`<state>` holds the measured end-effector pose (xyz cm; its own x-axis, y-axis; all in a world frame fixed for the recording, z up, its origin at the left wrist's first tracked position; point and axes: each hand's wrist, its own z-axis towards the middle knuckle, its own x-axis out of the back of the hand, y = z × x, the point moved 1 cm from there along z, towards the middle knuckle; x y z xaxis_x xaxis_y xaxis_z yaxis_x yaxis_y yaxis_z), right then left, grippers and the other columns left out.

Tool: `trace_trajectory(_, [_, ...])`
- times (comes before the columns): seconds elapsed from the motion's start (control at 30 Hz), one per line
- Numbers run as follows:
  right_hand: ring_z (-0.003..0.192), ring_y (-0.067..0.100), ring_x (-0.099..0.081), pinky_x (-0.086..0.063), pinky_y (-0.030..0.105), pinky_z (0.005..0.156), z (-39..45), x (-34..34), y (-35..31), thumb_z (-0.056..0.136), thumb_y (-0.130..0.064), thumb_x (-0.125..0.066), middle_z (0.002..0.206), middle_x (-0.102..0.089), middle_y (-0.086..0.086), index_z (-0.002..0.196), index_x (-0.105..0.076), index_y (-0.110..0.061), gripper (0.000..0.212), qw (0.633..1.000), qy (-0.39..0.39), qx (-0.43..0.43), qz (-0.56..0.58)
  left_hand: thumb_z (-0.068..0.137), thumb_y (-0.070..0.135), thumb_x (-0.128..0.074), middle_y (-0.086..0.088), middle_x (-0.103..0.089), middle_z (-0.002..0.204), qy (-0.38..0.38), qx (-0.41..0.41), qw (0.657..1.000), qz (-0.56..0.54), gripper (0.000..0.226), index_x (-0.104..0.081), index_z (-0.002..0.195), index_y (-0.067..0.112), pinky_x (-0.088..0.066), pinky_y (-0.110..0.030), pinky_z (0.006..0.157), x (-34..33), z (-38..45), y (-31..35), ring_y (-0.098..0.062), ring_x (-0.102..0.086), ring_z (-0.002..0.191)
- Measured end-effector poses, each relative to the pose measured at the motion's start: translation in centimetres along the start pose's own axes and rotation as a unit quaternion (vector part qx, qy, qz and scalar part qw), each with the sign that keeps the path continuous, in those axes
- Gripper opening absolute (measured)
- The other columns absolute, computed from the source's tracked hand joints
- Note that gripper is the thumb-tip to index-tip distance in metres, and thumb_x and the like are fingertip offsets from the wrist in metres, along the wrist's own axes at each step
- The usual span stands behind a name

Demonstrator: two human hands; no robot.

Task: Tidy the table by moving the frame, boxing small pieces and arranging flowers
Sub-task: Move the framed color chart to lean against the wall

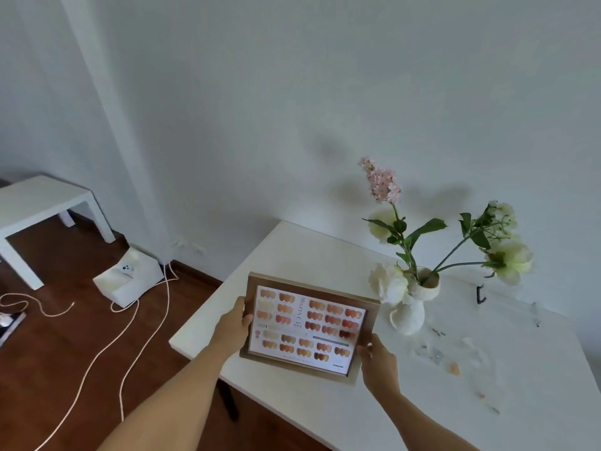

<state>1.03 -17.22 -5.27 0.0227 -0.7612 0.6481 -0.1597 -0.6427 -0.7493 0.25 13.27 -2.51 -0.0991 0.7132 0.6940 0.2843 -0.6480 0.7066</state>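
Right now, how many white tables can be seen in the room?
2. The large white table stands in front, under the wooden-framed colour chart and white ceramic vase. The small white side table stands far left by the wall.

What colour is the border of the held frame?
Brown, wood-toned frame; seen in the head view.

Your one view comes from your head, looking forward and down at the white table (325,402) from close above its near-left corner; the wall rises behind it, wooden floor to its left.
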Motion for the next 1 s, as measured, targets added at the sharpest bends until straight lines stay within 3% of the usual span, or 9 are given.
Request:
trace_trajectory(0.17, [0.075,0.012,-0.059,-0.047,0.018,0.067,2.3,-4.7,-5.3,0.098,-0.015,-0.044,0.105,-0.07,0.004,0.116,-0.055,-0.014,0.021,1.0,-0.004,0.005,0.003,0.097,0.019,-0.044,-0.012,-0.064,0.116,-0.008,-0.013,1.0,0.002,0.034,-0.04,0.13,0.015,-0.052,-0.043,0.091,5.7,4.5,-3.1,-0.031,-0.061,0.11])
trace_trajectory(0.27, [0.065,-0.002,-0.055,-0.039,0.006,0.053,3.9,-6.7,-7.8,0.097,-0.016,-0.045,0.095,-0.067,0.0,0.111,-0.055,-0.016,0.017,1.0,0.002,0.003,0.008,0.097,0.018,-0.044,-0.015,-0.063,0.117,-0.012,-0.014,1.0,0.003,0.036,-0.038,0.132,0.014,-0.052,-0.042,0.09,7.9,7.4,-4.3,-0.032,-0.061,0.11])
trace_trajectory(0.33, [0.063,-0.007,-0.051,-0.035,0.007,0.049,5.0,-7.5,-9.2,0.097,-0.016,-0.045,0.092,-0.066,0.0,0.107,-0.055,-0.017,0.014,1.0,0.013,-0.003,0.005,0.096,0.016,-0.044,-0.015,-0.063,0.115,-0.01,-0.025,1.0,0.005,0.033,-0.04,0.128,0.013,-0.053,-0.041,0.088,8.9,9.3,-4.6,-0.033,-0.061,0.108])
trace_trajectory(0.57, [0.061,-0.001,-0.052,-0.037,0.008,0.049,11.0,-7.9,-11.9,0.097,-0.016,-0.044,0.096,-0.069,0.004,0.116,-0.055,-0.015,0.022,0.999,0.05,-0.015,-0.011,0.096,0.018,-0.046,-0.013,-0.065,0.111,0.0,-0.051,0.999,0.011,0.022,-0.043,0.117,0.013,-0.051,-0.034,0.079,9.2,15.9,-3.7,-0.031,-0.063,0.105])
trace_trajectory(0.73, [0.07,0.015,-0.059,-0.043,0.014,0.053,16.7,-7.6,-13.5,0.098,-0.018,-0.041,0.108,-0.071,0.008,0.126,-0.052,-0.016,0.03,0.997,0.069,-0.018,-0.003,0.096,0.019,-0.046,-0.014,-0.063,0.121,0.01,-0.046,0.999,0.007,0.028,-0.042,0.123,0.011,-0.051,-0.04,0.087,8.5,20.4,-1.7,-0.032,-0.061,0.112])
trace_trajectory(0.9, [0.074,0.019,-0.064,-0.044,0.013,0.055,22.3,-7.1,-14.6,0.098,-0.018,-0.042,0.108,-0.072,0.008,0.119,-0.054,-0.014,0.024,0.997,0.079,-0.01,-0.019,0.096,0.021,-0.046,-0.013,-0.063,0.122,0.017,-0.049,0.999,0.011,0.029,-0.041,0.124,0.012,-0.051,-0.042,0.091,7.9,25.6,0.6,-0.032,-0.061,0.112])
trace_trajectory(1.0, [0.09,0.029,-0.07,-0.054,0.03,0.071,25.1,-6.5,-15.3,0.098,-0.017,-0.043,0.109,-0.071,0.011,0.117,-0.055,-0.011,0.024,0.996,0.088,-0.004,-0.024,0.096,0.021,-0.046,-0.013,-0.063,0.12,0.024,-0.05,0.998,0.016,0.027,-0.041,0.122,0.012,-0.051,-0.04,0.089,7.5,28.6,1.7,-0.032,-0.062,0.11])
